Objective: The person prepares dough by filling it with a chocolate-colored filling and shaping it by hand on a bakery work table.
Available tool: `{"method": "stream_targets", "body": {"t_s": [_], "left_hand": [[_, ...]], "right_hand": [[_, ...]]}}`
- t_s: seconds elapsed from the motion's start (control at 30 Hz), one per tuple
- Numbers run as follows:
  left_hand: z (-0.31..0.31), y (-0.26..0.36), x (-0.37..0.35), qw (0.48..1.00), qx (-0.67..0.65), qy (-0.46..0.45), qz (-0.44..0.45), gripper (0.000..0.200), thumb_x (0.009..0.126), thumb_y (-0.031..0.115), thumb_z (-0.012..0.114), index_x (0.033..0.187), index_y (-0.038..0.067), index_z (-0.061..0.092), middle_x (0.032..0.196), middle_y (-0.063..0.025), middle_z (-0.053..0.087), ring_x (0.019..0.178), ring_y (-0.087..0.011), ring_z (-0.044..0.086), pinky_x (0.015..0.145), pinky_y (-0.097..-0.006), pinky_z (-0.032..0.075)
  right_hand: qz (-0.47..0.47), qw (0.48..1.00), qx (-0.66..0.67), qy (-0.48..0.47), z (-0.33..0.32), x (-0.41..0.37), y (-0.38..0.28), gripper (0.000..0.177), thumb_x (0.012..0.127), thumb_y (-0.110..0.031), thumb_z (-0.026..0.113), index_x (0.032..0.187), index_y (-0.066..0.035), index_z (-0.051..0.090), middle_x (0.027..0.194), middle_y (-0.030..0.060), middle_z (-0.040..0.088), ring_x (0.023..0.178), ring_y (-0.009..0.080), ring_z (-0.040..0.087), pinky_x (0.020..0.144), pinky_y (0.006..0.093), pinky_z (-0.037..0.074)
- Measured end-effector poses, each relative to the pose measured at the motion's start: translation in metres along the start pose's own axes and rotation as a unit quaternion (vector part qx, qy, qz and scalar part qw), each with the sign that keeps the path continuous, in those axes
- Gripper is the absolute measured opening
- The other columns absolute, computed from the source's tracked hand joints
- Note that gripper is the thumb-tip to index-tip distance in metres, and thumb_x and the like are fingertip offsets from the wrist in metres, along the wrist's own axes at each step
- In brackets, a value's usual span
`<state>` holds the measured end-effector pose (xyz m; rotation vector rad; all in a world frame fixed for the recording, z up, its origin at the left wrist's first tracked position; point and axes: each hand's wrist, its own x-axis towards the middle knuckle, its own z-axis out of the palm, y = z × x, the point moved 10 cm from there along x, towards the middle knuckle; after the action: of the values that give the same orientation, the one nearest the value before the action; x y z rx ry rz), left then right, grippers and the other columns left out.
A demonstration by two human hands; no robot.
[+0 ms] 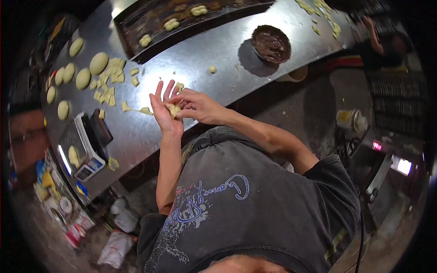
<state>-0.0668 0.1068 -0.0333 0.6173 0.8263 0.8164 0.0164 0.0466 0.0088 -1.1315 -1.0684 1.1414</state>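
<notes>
My left hand [164, 111] is palm up with its fingers stretched out, holding a small piece of pale yellow dough [173, 110] on the palm. The fingers of my right hand [200, 107] are bent over that same dough and press or pinch it; their tips partly hide it. Just beyond the fingers, another dough piece [180, 86] shows on the metal table [200, 59]. Cut dough pieces [109, 79] lie in a cluster to the left of my hands. A single small dough ball [212, 69] sits farther right, near a bowl of dark brown paste [271, 44].
Several large dough balls [83, 78] rest at the table's left. A scale [86, 150] with dough on it stands near the left front corner. A dark tray [157, 25] with dough clusters lies at the back. Another person's arm [373, 36] appears at the far right.
</notes>
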Motion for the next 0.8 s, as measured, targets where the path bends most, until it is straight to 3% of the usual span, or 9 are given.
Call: {"method": "stream_targets", "body": {"t_s": [0.07,0.17,0.23,0.3,0.37,0.43,0.53,0.63,0.8], "left_hand": [[0.046,-0.004,-0.001,0.994,-0.081,-0.062,-0.048,0.072,0.105,0.063,0.024,0.153,0.010,0.033,0.151,-0.0196,0.044,0.127,-0.0321,0.053,0.104,-0.0446,0.044],[0.084,-0.012,0.002,0.994,-0.019,-0.106,-0.034,0.072,0.104,0.063,0.025,0.154,0.011,0.031,0.152,-0.0191,0.042,0.128,-0.0326,0.052,0.107,-0.0448,0.041],[0.118,0.009,-0.007,0.942,0.230,-0.145,0.197,0.071,0.105,0.060,0.026,0.153,0.008,0.033,0.150,-0.0181,0.043,0.133,-0.0307,0.046,0.117,-0.0454,0.026],[0.158,0.022,-0.029,0.830,0.366,-0.194,0.374,0.070,0.104,0.059,0.029,0.149,0.005,0.039,0.142,-0.0139,0.054,0.133,-0.0301,0.048,0.119,-0.0486,0.022],[0.188,0.019,-0.048,0.711,0.418,-0.269,0.497,0.072,0.103,0.063,0.031,0.139,0.003,0.052,0.128,-0.0083,0.066,0.130,-0.0275,0.052,0.119,-0.0517,0.022],[0.199,0.019,-0.055,0.668,0.409,-0.263,0.563,0.079,0.099,0.072,0.029,0.115,0.005,0.068,0.108,-0.0038,0.075,0.109,-0.0236,0.067,0.119,-0.0526,0.024],[0.212,0.001,-0.038,0.690,0.327,-0.306,0.569,0.070,0.094,0.069,0.046,0.122,0.007,0.062,0.105,-0.0070,0.075,0.104,-0.0268,0.070,0.118,-0.0534,0.026],[0.230,-0.051,-0.014,0.713,0.348,-0.341,0.504,0.071,0.089,0.055,0.067,0.139,0.008,0.049,0.119,-0.0129,0.070,0.112,-0.0305,0.067,0.116,-0.0563,0.029],[0.234,-0.123,0.021,0.792,0.477,-0.299,0.238,0.064,0.095,0.031,0.068,0.147,0.004,0.044,0.128,-0.0179,0.065,0.116,-0.0337,0.063,0.111,-0.0489,0.037]], "right_hand": [[-0.023,0.991,-0.125,0.043,-0.024,-0.003,-0.018,0.024,0.089,-0.020,0.075,0.109,-0.006,0.073,0.106,0.0061,0.059,0.094,0.0174,0.060,0.081,0.0319,0.051],[-0.069,0.971,-0.193,0.122,-0.069,-0.010,-0.043,0.023,0.084,-0.019,0.081,0.099,-0.005,0.070,0.102,0.0071,0.060,0.092,0.0157,0.061,0.082,0.0311,0.052],[-0.030,0.972,-0.144,0.183,-0.102,-0.017,-0.037,0.024,0.085,-0.017,0.081,0.099,-0.004,0.067,0.100,0.0044,0.061,0.092,0.0137,0.061,0.083,0.0297,0.052],[0.043,0.976,0.078,0.198,-0.117,-0.027,-0.022,0.025,0.085,-0.015,0.081,0.102,-0.004,0.065,0.101,0.0021,0.062,0.094,0.0125,0.061,0.084,0.0281,0.051],[0.052,0.946,0.262,0.182,-0.116,-0.035,-0.014,0.021,0.086,0.000,0.076,0.103,-0.002,0.063,0.104,0.0035,0.065,0.099,0.0117,0.061,0.085,0.0255,0.050],[0.119,0.931,0.310,0.155,-0.115,-0.044,-0.008,0.023,0.087,-0.001,0.075,0.107,-0.002,0.064,0.108,0.0038,0.065,0.101,0.0126,0.062,0.087,0.0264,0.050],[0.145,0.871,0.452,0.127,-0.126,-0.048,-0.022,0.026,0.090,-0.009,0.074,0.113,-0.003,0.062,0.111,0.0040,0.065,0.101,0.0130,0.062,0.088,0.0288,0.051],[0.162,0.870,0.447,0.131,-0.165,-0.052,-0.003,0.031,0.093,-0.020,0.073,0.117,-0.004,0.061,0.112,0.0032,0.065,0.101,0.0132,0.062,0.089,0.0305,0.051],[0.186,0.960,0.024,0.210,-0.317,-0.065,0.050,0.023,0.099,-0.018,0.061,0.117,-0.004,0.061,0.099,0.0068,0.068,0.094,0.0148,0.065,0.081,0.0302,0.052]]}}
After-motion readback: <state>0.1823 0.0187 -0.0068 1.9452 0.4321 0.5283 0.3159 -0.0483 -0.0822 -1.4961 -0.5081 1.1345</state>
